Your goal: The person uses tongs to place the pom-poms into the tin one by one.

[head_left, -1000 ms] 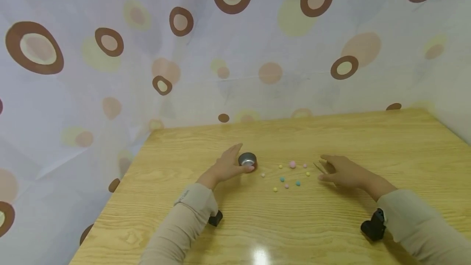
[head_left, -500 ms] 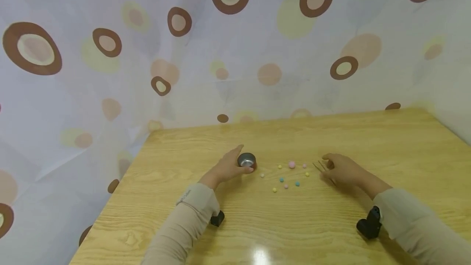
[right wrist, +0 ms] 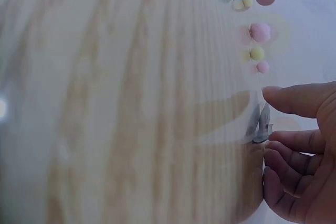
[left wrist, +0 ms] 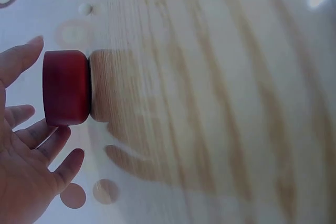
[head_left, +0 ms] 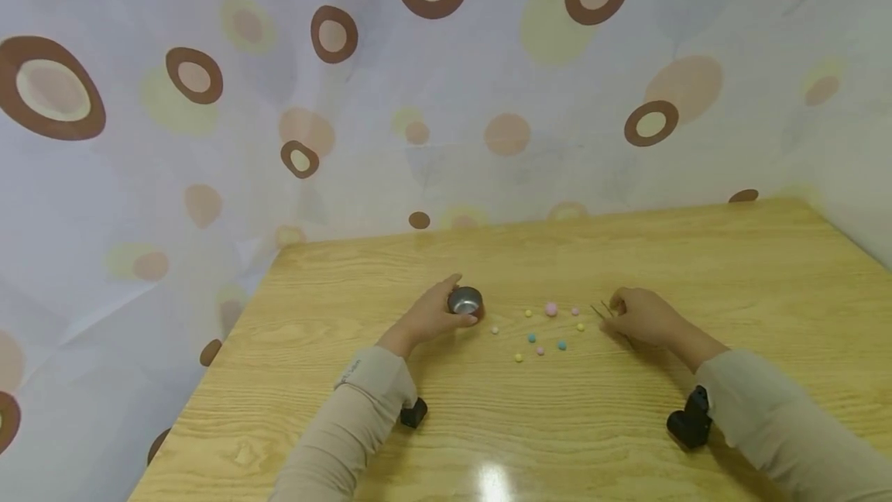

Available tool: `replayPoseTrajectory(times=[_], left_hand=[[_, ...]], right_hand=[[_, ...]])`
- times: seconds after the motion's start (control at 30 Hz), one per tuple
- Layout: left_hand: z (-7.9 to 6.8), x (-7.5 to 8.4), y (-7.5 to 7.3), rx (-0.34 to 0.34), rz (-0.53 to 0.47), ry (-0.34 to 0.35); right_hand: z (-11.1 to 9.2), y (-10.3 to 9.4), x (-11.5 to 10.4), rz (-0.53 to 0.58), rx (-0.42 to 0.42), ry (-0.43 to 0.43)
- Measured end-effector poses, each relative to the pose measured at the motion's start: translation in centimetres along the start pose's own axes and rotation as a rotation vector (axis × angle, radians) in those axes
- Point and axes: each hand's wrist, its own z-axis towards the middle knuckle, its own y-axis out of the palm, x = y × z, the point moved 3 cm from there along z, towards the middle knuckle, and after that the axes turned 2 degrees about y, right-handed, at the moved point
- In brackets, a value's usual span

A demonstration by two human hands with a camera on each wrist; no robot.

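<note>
My left hand (head_left: 430,314) lies around the left side of a small cup (head_left: 464,301), red outside and silvery inside. In the left wrist view the fingertips (left wrist: 62,134) meet the side of the red cup (left wrist: 67,87), while the thumb is raised beside its rim. Over to the right, my right hand (head_left: 644,318) has tweezers (head_left: 606,314) between thumb and curled fingers, their two tips pointing away to the left. The right wrist view shows the tweezers (right wrist: 263,121) low over the table between thumb and index finger.
Between the hands several small balls lie scattered on the wooden table (head_left: 530,424), among them a larger pink ball (head_left: 551,309), a blue ball (head_left: 561,345) and a yellow ball (head_left: 519,358). A patterned sheet (head_left: 376,115) hangs behind the table.
My right hand's fingers have drawn in around the tweezers, whose two arms show more plainly between them. The left hand has stayed by the cup; the balls have not moved.
</note>
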Motion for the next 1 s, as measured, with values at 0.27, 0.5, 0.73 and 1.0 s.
replayPoseTrajectory(times=[0.27, 0.5, 0.73, 1.0], left_hand=[[0.36, -0.01, 0.11, 0.013, -0.005, 0.001], [0.53, -0.24, 0.41, 0.021, -0.003, 0.005], [0.66, -0.45, 0.51, 0.029, 0.023, -0.036], [0.70, -0.60, 0.49, 0.036, 0.038, -0.051]], right_hand=[[0.36, 0.14, -0.18, -0.043, 0.010, 0.007], [0.30, 0.00, -0.27, -0.055, 0.019, 0.040], [0.32, 0.02, -0.15, -0.015, 0.066, 0.081], [0.31, 0.20, -0.11, -0.009, 0.081, 0.106]])
